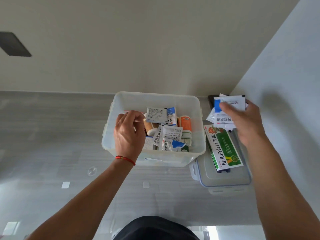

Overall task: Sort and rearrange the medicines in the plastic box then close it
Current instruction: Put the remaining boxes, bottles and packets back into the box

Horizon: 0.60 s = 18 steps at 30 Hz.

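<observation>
A clear plastic box [155,97] stands open on the grey table, holding several white-and-blue sachets [156,115], an orange bottle [185,122] and other small packs in a loose pile. My left hand [129,135] hovers over the box's left side with curled fingers. A clear bag with a red strip [133,111] shows just behind them, and I cannot tell if they grip it. My right hand [245,122] holds a bunch of white-and-blue sachets [228,108] to the right of the box. Below it, the box's lid [225,179] lies flat with a green medicine carton [223,148] on top.
A wall runs right behind the box and a white wall closes in on the right. A dark flat object [210,101] lies in that corner. Small white stickers [65,185] mark the table in front. A dark panel [13,44] sits on the wall at far left.
</observation>
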Each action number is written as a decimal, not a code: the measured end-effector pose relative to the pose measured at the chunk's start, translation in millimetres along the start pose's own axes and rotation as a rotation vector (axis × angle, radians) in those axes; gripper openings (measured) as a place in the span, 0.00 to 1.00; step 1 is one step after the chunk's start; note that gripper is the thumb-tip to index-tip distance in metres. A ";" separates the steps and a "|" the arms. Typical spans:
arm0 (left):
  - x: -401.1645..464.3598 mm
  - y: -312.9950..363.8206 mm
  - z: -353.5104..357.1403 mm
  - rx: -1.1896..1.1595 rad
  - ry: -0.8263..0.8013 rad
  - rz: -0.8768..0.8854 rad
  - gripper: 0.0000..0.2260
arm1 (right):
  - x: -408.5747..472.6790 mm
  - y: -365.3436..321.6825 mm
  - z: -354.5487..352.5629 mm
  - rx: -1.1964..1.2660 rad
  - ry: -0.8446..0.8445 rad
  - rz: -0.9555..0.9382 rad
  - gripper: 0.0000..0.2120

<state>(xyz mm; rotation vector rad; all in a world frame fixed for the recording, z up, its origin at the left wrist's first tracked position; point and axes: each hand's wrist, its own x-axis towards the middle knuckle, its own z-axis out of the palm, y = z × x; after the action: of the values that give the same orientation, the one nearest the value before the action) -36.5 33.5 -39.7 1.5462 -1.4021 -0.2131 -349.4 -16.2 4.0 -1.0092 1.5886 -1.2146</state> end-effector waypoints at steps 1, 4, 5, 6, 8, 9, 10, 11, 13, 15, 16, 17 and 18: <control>-0.4 -1.3 0.0 -0.012 0.008 0.015 0.10 | -8.9 -16.4 16.1 0.031 -0.101 -0.043 0.15; -2.6 -5.0 -1.5 -0.030 0.051 0.065 0.10 | -34.9 -31.8 81.7 -0.065 -0.338 -0.084 0.25; -3.1 -5.7 -2.1 -0.029 0.059 0.079 0.10 | -42.9 -28.1 105.2 -0.154 -0.397 -0.085 0.26; -3.3 -6.1 -2.2 -0.021 0.062 0.091 0.10 | -49.6 -22.0 126.7 -0.263 -0.436 -0.079 0.27; -3.3 -6.9 -2.1 0.019 0.041 0.108 0.09 | -58.7 -9.2 154.9 -0.439 -0.442 -0.087 0.24; -3.4 -7.2 -1.9 0.047 0.017 0.115 0.09 | -60.2 -4.0 159.9 -0.491 -0.415 -0.140 0.22; -3.4 -7.5 -2.0 0.072 -0.014 0.120 0.08 | -60.9 -0.9 158.4 -0.511 -0.377 -0.220 0.19; -3.1 -7.2 -2.1 0.095 -0.052 0.122 0.08 | -60.4 0.8 151.2 -0.494 -0.331 -0.301 0.15; -2.5 -5.2 -1.6 0.153 -0.135 0.136 0.08 | -55.5 5.3 121.7 -0.429 -0.199 -0.384 0.10; -4.6 -2.6 0.0 0.234 -0.209 0.188 0.10 | -46.0 17.7 81.1 -0.444 -0.012 -0.367 0.10; -5.7 -1.2 1.3 0.275 -0.240 0.217 0.11 | -40.1 27.7 59.1 -0.491 0.076 -0.318 0.10; -6.0 0.1 3.0 0.315 -0.266 0.239 0.11 | -33.4 40.2 37.0 -0.555 0.142 -0.236 0.11; -6.0 0.9 4.8 0.352 -0.288 0.251 0.12 | -26.8 54.9 16.7 -0.621 0.179 -0.128 0.12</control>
<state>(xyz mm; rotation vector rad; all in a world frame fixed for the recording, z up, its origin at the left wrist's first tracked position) -42.3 36.1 -44.2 1.6467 -1.9264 -0.0353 -330.7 15.2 -47.7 -1.4348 2.1379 -0.9228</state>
